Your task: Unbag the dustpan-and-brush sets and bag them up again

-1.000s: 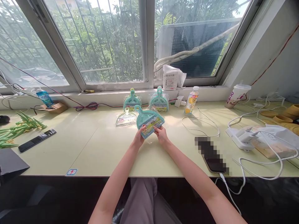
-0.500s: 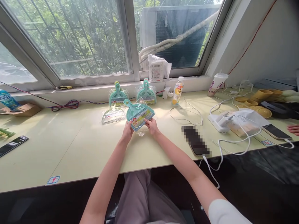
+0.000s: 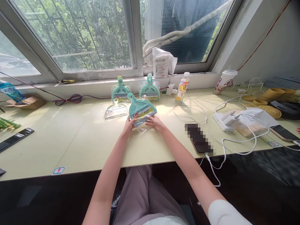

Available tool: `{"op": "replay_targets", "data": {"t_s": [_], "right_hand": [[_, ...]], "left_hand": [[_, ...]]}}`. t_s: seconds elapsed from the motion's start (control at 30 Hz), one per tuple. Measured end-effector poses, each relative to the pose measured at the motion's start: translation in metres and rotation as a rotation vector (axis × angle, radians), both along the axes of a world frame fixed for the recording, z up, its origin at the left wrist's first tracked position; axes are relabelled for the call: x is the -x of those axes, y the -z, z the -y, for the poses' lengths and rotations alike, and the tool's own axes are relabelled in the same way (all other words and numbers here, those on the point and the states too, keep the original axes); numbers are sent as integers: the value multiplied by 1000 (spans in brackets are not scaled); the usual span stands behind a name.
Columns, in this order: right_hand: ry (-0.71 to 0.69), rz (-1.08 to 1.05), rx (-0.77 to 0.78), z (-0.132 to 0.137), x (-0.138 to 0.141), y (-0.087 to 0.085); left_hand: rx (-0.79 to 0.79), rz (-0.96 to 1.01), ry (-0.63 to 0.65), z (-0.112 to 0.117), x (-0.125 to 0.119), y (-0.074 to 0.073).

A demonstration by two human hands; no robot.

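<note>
Bottle [image 3: 10, 92] with a blue label stands at the far left edge of the frame beside a cardboard box [image 3: 28, 102], with green stalks [image 3: 7, 123] and a black strip [image 3: 15, 139] lying lower down on the pale surface [image 3: 70, 140]. Coloured wires [image 3: 67, 100] run along the foot of the window sill. Near the middle, a clear flat pack [image 3: 115, 111] lies on the surface, and two leaning dustpan packs [image 3: 120, 92] stand against the sill behind it. Just right of the flat pack, the left hand [image 3: 128, 125] grasps the lower left corner of a teal dustpan pack [image 3: 140, 109]. The pack is tilted, with its handle toward the upper left. The right hand [image 3: 156, 122] grips its lower right edge, fingers curled on the wrapper. Whether the pack's bottom edge touches the surface is unclear. Further right come a yellow-labelled bottle [image 3: 182, 91], a looped white cable [image 3: 189, 112], a phone [image 3: 199, 142] at the surface's near edge, a paper cup [image 3: 223, 82], a white power strip [image 3: 225, 120] and stacked yellow bowls [image 3: 269, 95].
</note>
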State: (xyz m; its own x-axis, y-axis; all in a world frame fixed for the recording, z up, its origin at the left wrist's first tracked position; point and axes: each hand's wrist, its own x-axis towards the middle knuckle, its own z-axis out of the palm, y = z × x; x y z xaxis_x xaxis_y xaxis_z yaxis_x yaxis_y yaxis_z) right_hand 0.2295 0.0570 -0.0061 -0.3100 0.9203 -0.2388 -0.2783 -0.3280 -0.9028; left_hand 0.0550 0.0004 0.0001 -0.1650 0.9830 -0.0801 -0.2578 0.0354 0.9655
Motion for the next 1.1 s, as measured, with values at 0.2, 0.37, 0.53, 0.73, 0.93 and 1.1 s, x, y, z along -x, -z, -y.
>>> {"op": "replay_targets", "data": {"t_s": [0.2, 0.37, 0.53, 0.73, 0.93, 1.1], "right_hand": [[131, 632, -501, -3, -21, -8], [143, 984, -1150, -1, -20, -3], [293, 914, -1052, -6, -16, 1], [385, 682, -738, -15, -22, 2], [370, 639, -836, -13, -16, 5], [327, 462, -795, -13, -13, 9]], "left_hand": [[69, 218, -141, -5, 26, 0], [46, 384, -203, -3, 36, 0], [131, 291, -53, 1, 34, -1], [115, 35, 356, 10, 31, -5], [129, -14, 364, 12, 30, -7], [80, -75, 365, 12, 30, -4]]}}
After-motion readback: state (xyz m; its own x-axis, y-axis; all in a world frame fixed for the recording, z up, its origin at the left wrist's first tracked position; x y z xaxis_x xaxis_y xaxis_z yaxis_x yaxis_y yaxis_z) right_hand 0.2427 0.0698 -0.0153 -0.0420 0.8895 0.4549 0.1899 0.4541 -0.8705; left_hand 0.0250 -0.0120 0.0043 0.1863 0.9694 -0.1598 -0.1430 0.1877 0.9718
